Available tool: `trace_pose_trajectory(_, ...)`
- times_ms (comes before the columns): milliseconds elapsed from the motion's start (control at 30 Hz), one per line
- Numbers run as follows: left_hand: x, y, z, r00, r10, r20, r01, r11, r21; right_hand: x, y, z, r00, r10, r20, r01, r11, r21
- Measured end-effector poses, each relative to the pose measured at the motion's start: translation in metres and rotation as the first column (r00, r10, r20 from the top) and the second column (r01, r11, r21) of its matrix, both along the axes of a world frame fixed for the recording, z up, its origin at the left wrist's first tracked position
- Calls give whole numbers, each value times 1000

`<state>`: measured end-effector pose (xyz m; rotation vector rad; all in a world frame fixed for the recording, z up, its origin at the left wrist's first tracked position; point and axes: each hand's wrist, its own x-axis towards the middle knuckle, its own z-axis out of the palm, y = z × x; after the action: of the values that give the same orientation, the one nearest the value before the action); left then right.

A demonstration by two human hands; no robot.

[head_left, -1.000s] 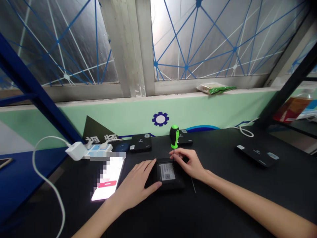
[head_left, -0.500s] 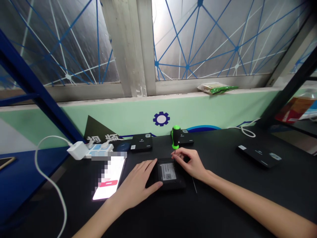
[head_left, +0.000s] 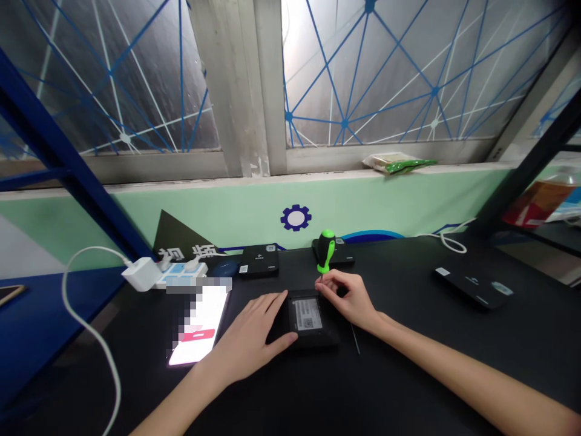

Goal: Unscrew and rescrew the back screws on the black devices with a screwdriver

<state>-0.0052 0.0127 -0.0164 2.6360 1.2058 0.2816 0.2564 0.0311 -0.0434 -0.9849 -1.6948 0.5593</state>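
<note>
A black, flat rectangular device (head_left: 309,318) with a white printed label lies on the dark table. My left hand (head_left: 256,330) rests along its left side, fingers stretched and thumb apart, touching the edge. At the device's far right corner, my right hand (head_left: 348,298) pinches the shaft of a screwdriver (head_left: 325,251) with a black and bright green handle. The screwdriver stands nearly upright, and its tip is hidden by the fingers. A thin metal rod (head_left: 356,340) lies on the table, partly under my right hand.
Black boxes stand by the wall, one (head_left: 258,260) left and another (head_left: 345,251) behind the screwdriver; a third (head_left: 474,287) lies far right. A lit phone (head_left: 200,330) is beside my left wrist, near a dark blue mouse (head_left: 226,268) and a power strip (head_left: 181,275) with white plugs.
The screwdriver handle has turned and leans slightly more to the right, with its green strip now on the right side. Both hands have stayed almost where they were.
</note>
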Motion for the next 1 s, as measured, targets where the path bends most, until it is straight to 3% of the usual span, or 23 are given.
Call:
trace_pose_trajectory(533, 1, -1, 3, 1000, 18, -23, -19, 1000, -20, 1, -1, 1, 1000, -1, 5, 1, 1000, -14)
trace_pose_trajectory(1000, 2, -2, 7, 1000, 17, 3, -17, 1000, -14, 3, -1, 3, 997, 80, 8, -81, 997, 14)
